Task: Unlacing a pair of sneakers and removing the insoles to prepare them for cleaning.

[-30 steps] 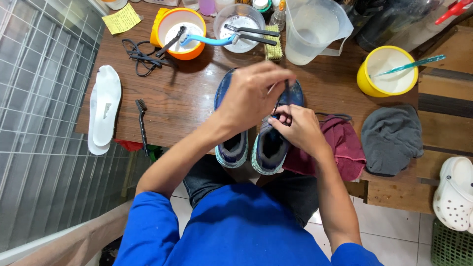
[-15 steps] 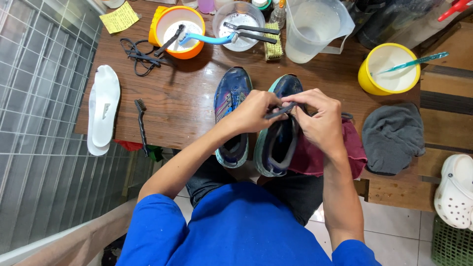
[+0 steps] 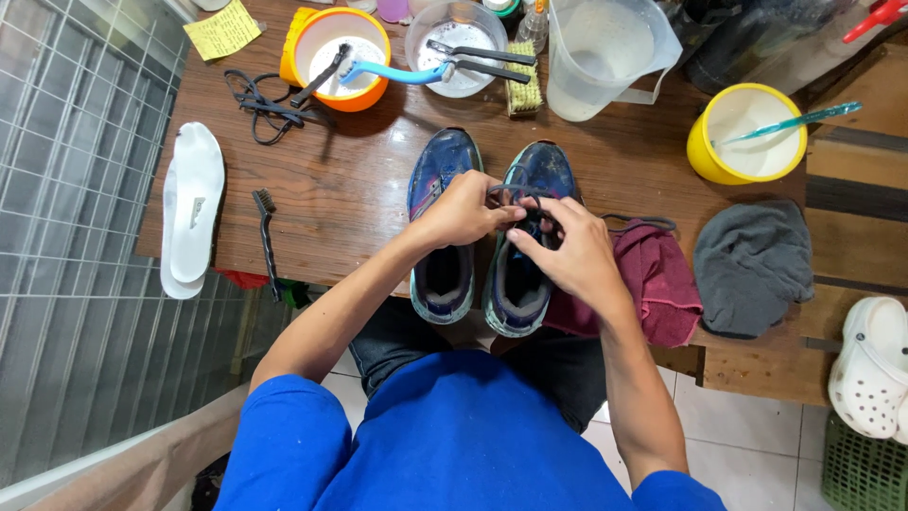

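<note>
From the head camera, both hands meet over the right-hand shoe of a pair of worn blue-and-teal running shoes [image 3: 530, 237] standing side by side on the brown wooden table [image 3: 350, 189]. The left hand [image 3: 463, 210] is closed, fingertips pinched on the dark shoelace [image 3: 511, 194] where it loops out toward the toe. The right hand [image 3: 567, 254] is curled just beside it, thumb and forefinger pinching the same lace over the eyelets; how firmly either pinch bites is hidden by the knuckles.

A second ago the left hand lay spread over both shoes, covering their throats; half a second ago the two hands were already drawn together on the right shoe. Now the left shoe [image 3: 443, 227] lies uncovered beside the grip, and a loop of lace stands free above the fingers, so the lace looks to be working loose from the eyelets.

Right of the grip, the shoe rests partly on a crumpled maroon cloth [image 3: 662, 284], with a grey cloth [image 3: 752, 265] farther out. Beyond the toes stand an orange bowl holding a blue-handled brush [image 3: 397, 74] and a clear plastic jug [image 3: 605, 57]. Well left of the grip lie a small black brush [image 3: 265, 227] and white insoles [image 3: 192, 218].
</note>
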